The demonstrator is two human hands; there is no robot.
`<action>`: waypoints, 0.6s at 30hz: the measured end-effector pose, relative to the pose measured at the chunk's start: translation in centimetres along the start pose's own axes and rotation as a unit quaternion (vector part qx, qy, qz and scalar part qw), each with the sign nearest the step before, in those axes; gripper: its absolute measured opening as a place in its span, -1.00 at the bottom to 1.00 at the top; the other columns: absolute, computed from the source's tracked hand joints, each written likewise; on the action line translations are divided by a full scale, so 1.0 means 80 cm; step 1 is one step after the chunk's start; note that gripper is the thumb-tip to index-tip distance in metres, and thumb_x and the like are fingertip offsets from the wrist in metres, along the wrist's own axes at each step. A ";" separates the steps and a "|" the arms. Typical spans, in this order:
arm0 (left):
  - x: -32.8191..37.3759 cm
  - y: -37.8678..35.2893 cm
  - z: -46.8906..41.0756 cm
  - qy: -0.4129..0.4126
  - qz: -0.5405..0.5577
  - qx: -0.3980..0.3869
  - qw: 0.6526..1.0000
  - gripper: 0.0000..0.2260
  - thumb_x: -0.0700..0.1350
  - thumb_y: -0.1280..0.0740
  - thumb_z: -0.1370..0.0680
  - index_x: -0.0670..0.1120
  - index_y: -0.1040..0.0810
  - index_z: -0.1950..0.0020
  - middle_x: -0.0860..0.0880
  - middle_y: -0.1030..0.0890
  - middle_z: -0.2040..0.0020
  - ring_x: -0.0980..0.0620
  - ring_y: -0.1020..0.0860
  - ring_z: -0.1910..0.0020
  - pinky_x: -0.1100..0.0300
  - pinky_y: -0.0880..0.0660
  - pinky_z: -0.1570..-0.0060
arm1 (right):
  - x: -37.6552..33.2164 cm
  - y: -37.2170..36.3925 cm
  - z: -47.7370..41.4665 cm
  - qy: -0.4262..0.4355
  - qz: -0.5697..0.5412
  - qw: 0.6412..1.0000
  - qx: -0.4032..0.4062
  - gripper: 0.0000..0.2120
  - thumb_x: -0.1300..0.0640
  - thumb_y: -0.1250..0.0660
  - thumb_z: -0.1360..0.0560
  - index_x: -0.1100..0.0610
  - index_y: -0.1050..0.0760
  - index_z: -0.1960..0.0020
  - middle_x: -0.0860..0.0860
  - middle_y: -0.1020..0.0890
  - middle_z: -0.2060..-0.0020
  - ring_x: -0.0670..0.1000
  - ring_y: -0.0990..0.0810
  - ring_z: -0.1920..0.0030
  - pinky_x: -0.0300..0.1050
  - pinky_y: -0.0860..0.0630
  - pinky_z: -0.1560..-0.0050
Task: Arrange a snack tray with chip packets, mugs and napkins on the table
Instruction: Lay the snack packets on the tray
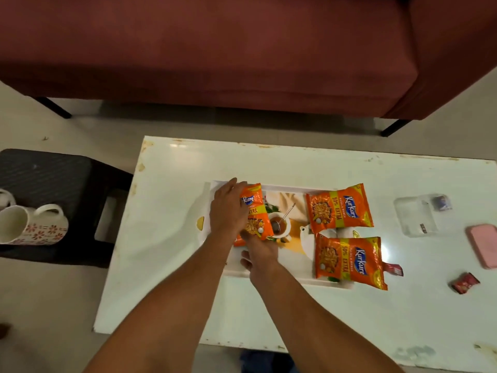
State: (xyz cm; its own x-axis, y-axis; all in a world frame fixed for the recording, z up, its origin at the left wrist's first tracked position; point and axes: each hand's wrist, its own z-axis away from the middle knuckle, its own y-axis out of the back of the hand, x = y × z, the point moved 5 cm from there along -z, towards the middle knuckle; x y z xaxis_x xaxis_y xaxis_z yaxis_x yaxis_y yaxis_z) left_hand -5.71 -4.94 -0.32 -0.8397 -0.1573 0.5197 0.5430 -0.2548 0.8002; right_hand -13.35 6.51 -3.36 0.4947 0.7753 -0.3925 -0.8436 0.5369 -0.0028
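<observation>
White table (166, 265), frame centre, bears a tray (285, 187) holding three chip packets: upper right packet (339, 208), lower right packet (349, 259), left packet (255, 211). Left hand (227, 211) lies flat-fingered on the left packet. Right hand (259, 251) touches its lower edge; its grip cannot be told. Mugs (40, 227) stand on a black stool (53, 170), far left.

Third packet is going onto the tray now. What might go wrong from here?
1. The near right packet overhangs the tray edge; a nudge or lift may slide it off.
2. With the left packet and far right packet also down, much of the tray is covered, while the mugs wait on the stool. Room for them may run short.
</observation>
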 end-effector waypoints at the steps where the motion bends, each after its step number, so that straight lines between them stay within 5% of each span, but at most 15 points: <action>1: -0.003 -0.003 -0.005 0.004 -0.021 -0.024 0.999 -0.58 -0.18 -0.21 -0.63 0.06 -0.41 -0.49 0.00 -0.39 -0.53 -0.10 -0.31 -0.50 -0.09 -0.38 -0.42 | -0.001 -0.005 -0.005 0.002 0.000 1.000 0.017 -0.66 0.02 -0.58 -0.39 0.04 -0.58 -0.10 0.10 -0.68 0.08 0.11 -0.59 0.14 -0.04 -0.54 0.20; 7: -0.006 -0.013 0.000 0.014 -0.100 -0.049 0.994 -0.53 -0.14 -0.17 -0.61 0.14 -0.37 -0.52 -0.03 -0.51 -0.39 -0.17 -0.40 -0.36 -0.05 -0.40 -0.29 | -0.034 0.020 -0.014 0.117 0.087 0.984 0.102 -0.78 0.03 -0.47 -0.42 0.00 -0.62 -0.06 0.00 -0.69 0.14 0.08 -0.65 0.10 -0.05 -0.57 0.10; 10: -0.003 -0.022 0.021 0.056 -0.043 -0.038 0.997 -0.55 -0.13 -0.14 -0.60 0.17 -0.45 -0.46 -0.07 -0.58 -0.30 -0.18 -0.49 -0.25 -0.05 -0.47 -0.24 | -0.058 0.044 -0.006 0.173 0.115 0.975 0.081 -0.80 0.14 -0.41 -0.45 0.04 -0.61 -0.08 0.02 -0.71 0.07 0.07 -0.67 0.05 -0.12 -0.52 0.20; 13: 0.014 -0.039 0.054 0.089 0.040 -0.029 0.995 -0.60 -0.13 -0.13 -0.61 0.10 -0.51 -0.40 -0.09 -0.63 -0.21 -0.16 -0.57 -0.18 -0.05 -0.55 -0.13 | -0.089 0.079 0.002 0.218 0.164 0.961 0.038 -0.84 0.19 -0.39 -0.49 0.02 -0.57 -0.05 0.03 -0.71 0.05 0.08 -0.69 0.02 0.04 -0.65 0.03; 18: 0.069 -0.077 0.107 0.082 0.126 -0.014 0.988 -0.64 -0.13 -0.16 -0.65 0.03 -0.48 -0.44 -0.12 -0.55 -0.17 -0.12 -0.56 -0.13 0.06 -0.51 -0.08 | -0.143 0.157 0.015 0.239 0.250 0.938 -0.004 -0.84 0.17 -0.39 -0.54 -0.08 -0.56 -0.04 -0.08 -0.72 0.05 -0.10 -0.72 0.17 -0.25 -0.59 0.30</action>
State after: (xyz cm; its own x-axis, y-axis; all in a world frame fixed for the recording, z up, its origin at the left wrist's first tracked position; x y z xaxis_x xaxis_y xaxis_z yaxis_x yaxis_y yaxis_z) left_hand -13.63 3.91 0.13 -0.6682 -0.3709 0.6449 0.7372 -0.2137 0.6410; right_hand -29.34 4.79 2.23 -0.1117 0.6913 -0.7139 -0.9481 0.1411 0.2849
